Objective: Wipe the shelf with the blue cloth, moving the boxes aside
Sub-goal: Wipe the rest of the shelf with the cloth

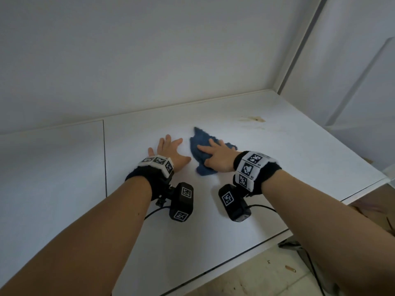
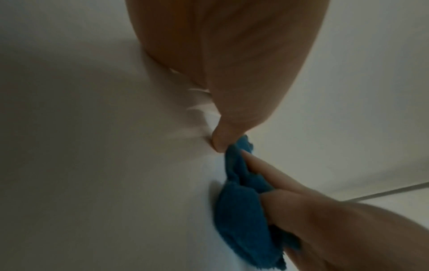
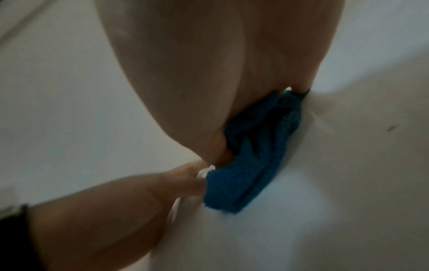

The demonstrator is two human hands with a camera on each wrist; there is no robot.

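The blue cloth (image 1: 198, 151) lies crumpled on the white shelf (image 1: 288, 167), near its middle. My right hand (image 1: 217, 153) presses down on the cloth with straight, spread fingers. Just left of it, my left hand (image 1: 168, 149) rests flat on the bare shelf, fingers spread and holding nothing; its thumb nearly touches the cloth's edge. In the left wrist view the cloth (image 2: 243, 210) bunches under the right hand's fingers (image 2: 278, 183). In the right wrist view the cloth (image 3: 250, 165) sits under my palm, next to the left thumb (image 3: 167, 185). No boxes are in view.
A brownish stain (image 1: 253, 119) marks the shelf at the back right. A dark seam (image 1: 104, 157) splits the shelf surface on the left. White walls close the back and right side. The shelf's front edge (image 1: 245, 248) runs diagonally, with floor below.
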